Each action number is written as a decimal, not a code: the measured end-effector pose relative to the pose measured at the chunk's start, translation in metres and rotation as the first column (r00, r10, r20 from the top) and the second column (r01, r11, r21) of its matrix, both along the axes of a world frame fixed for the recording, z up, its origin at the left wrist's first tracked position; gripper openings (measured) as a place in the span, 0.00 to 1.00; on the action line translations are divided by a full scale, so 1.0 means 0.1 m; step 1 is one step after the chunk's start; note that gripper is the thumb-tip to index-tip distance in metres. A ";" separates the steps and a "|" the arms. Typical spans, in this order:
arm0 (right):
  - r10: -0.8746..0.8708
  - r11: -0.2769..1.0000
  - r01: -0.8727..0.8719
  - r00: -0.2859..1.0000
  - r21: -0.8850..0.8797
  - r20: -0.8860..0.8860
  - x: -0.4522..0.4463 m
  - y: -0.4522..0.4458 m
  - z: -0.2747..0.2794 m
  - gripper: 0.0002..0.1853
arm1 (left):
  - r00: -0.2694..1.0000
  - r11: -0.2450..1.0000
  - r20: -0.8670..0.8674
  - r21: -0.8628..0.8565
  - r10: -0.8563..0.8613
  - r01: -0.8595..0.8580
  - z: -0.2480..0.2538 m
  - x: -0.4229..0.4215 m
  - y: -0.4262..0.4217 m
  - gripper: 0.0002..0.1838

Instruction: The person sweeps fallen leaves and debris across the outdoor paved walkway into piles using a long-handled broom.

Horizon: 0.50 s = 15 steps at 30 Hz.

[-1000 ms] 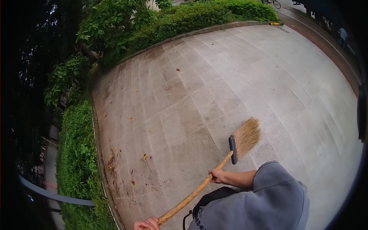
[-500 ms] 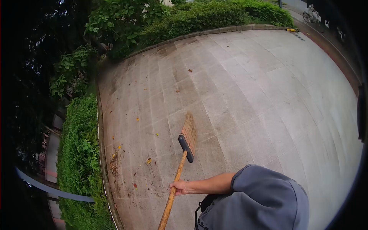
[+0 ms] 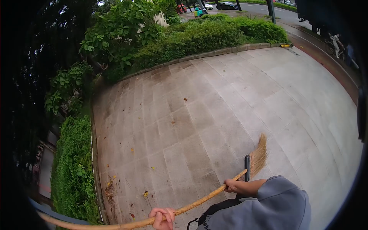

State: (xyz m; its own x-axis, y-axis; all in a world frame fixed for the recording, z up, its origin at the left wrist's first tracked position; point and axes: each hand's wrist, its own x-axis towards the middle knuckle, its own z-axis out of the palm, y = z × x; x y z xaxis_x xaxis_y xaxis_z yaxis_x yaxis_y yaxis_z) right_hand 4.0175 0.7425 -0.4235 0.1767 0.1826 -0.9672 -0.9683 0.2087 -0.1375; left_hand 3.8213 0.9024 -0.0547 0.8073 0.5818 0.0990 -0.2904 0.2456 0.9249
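A broom [image 3: 207,198] with a long wooden handle, a dark head block and straw bristles lies slantwise across the lower part of the head view. My right hand [image 3: 230,186] is closed around the handle just below the block. Farther down toward the lower left, my left hand [image 3: 163,218] wraps the same handle. The bristles [image 3: 259,155] point up and to the right over the pale paving [image 3: 230,126]. Whether their tips touch the ground I cannot tell.
Fallen leaves and brown debris [image 3: 110,195] lie at the left edge by a low hedge [image 3: 73,165]. Bushes [image 3: 199,36] behind a stone kerb [image 3: 230,50] border the far side. A person [image 3: 337,45] is beside a bicycle at the upper right, near a road with parked cars [image 3: 227,5].
The broom head has swung to the right, with my right hand moving right too. The handle now lies flatter, and my left hand has come into view on it. The camera has tilted up.
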 end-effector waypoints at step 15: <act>0.475 0.611 -0.472 0.861 0.636 0.183 1.01 2.67 1.26 0.06 | 0.928 0.471 0.139 0.829 0.347 -0.301 1.01 1.19 -0.91 0.19</act>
State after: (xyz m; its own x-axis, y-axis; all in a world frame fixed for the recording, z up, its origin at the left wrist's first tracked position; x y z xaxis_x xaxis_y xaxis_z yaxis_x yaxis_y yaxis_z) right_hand 4.1190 1.0094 -0.2972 -0.1176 0.8083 -0.5769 -0.9582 -0.2450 -0.1479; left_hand 3.9402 0.8118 0.0462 0.5958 0.4741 0.6483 -0.1379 -0.7349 0.6641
